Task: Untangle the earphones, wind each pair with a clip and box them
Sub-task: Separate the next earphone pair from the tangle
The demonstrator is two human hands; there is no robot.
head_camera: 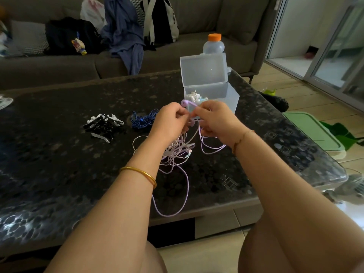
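Note:
Both hands are raised above the dark table. My left hand and my right hand both pinch the cord of a lilac earphone, whose bud sticks up between them. Below the hands hangs a tangle of white and lilac cords, with a long lilac loop trailing toward the table's near edge. A clear plastic box stands open just behind the hands and holds wound white earphones. A blue wound pair lies left of my left hand. A pile of black and white clips lies further left.
A bottle with an orange cap stands behind the box. A grey sofa with bags and clothes runs along the far side. A green lid and a small fan lie on the floor to the right.

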